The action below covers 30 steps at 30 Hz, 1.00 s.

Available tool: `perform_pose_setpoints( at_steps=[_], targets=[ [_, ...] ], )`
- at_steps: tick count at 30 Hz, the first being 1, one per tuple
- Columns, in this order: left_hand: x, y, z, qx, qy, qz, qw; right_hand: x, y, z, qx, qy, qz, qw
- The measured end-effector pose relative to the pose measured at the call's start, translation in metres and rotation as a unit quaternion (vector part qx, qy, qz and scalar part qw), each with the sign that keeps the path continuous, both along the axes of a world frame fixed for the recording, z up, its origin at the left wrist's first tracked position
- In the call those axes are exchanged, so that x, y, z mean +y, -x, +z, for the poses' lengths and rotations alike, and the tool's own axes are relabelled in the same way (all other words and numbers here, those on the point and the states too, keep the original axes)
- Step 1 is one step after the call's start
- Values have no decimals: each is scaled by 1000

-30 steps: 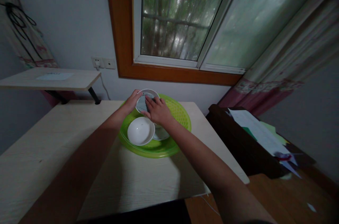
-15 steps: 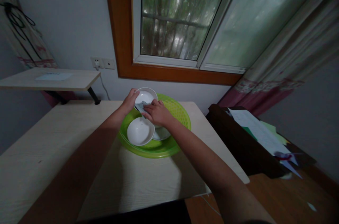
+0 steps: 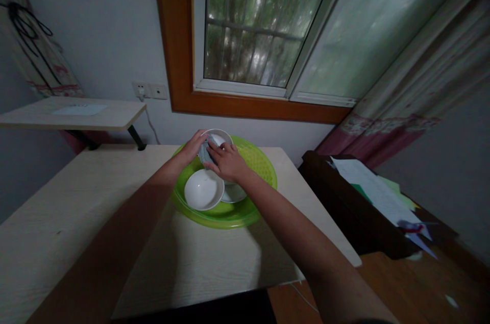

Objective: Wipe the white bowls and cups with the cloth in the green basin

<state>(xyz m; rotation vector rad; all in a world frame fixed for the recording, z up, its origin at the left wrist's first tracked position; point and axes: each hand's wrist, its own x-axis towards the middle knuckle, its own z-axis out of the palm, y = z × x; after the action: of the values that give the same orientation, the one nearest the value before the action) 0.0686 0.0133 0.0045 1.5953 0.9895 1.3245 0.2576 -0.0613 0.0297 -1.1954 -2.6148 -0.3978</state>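
My left hand (image 3: 194,145) grips the rim of a white bowl (image 3: 219,135), held tilted over the far left part of a green plastic basket (image 3: 229,223). Pressed by my right hand (image 3: 228,162), a grey cloth (image 3: 206,153) lies against the bowl's near side and rim. The fingers of the right hand are bent over the cloth. A second white bowl (image 3: 204,190) sits upright in the basket, just below both hands. Beside it another white dish (image 3: 233,193) shows only in part, covered by my right wrist.
The basket stands on a pale wooden table (image 3: 214,257) against the wall under a window. A raised shelf (image 3: 115,114) with a paper sheet is at left. Off the right table edge stands a dark brown piece of furniture (image 3: 344,212) with papers (image 3: 378,191) on it.
The held bowl has shifted slightly right and tilted more. The cloth has moved up over its rim, spread flatter under my right hand. The other bowls have stayed put.
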Motion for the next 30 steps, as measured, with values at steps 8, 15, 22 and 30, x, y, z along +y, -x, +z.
perform_pose_setpoints(
  at_steps=[8, 15, 22, 30],
  targets=[
    [5, 4, 0, -15, 4, 50, 999, 1, -4, 2, 27, -40, -50, 998],
    [3, 6, 3, -26, 14, 71, 997, -3, -7, 7, 27, -25, -8, 999],
    [-2, 4, 7, -37, 6, 77, 996, 7, -5, -2, 70, -15, 102, 992],
    [4, 2, -1, -93, 28, 43, 994, 12, -4, -8, -1, 16, 79, 997]
  ],
)
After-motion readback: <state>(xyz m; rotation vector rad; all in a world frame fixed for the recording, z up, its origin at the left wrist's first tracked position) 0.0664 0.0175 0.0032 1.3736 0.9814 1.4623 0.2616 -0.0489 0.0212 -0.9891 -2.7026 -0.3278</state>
